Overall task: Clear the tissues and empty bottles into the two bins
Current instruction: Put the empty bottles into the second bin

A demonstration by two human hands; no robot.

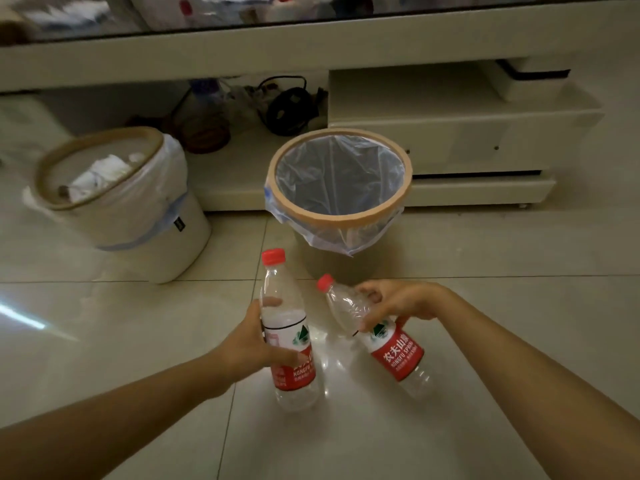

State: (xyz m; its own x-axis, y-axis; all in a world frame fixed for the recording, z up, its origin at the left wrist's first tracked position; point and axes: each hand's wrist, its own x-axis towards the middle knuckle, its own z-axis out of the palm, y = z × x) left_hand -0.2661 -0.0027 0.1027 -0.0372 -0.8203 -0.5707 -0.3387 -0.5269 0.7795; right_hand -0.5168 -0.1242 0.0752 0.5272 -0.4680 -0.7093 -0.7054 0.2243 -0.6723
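My left hand grips an upright empty bottle with a red cap and a red and white label. My right hand holds a second empty bottle of the same kind, tilted with its cap toward the left. Both bottles are above the tiled floor, just in front of the right bin, which has a tan rim and a clear liner with nothing visible inside. The left bin is white, leans toward the left and holds crumpled white tissues.
A low cream table with a dark glossy top runs across the back. Its lower shelf holds cables and dark items. Closed drawers stand behind the right bin. More bottles and tissues appear blurred on the tabletop.
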